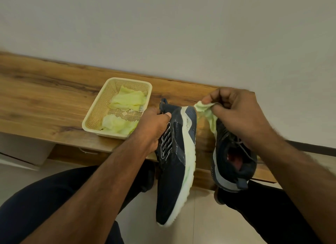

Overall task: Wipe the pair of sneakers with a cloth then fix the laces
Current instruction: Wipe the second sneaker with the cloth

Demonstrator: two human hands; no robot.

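Dark navy white-soled sneaker [175,163] held on its side, its mate [231,158] upright on the bench, pale green cloth [207,112] between.

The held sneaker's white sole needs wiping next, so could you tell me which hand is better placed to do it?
Probably the right hand: it already pinches the cloth right beside the sneaker, while the left hand is busy gripping that sneaker.

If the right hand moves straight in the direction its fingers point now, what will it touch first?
The right hand, pinching the green cloth, points left toward the held sneaker. It would probably meet that sneaker's white heel sole first, then the left hand. Depth is unclear from one view.
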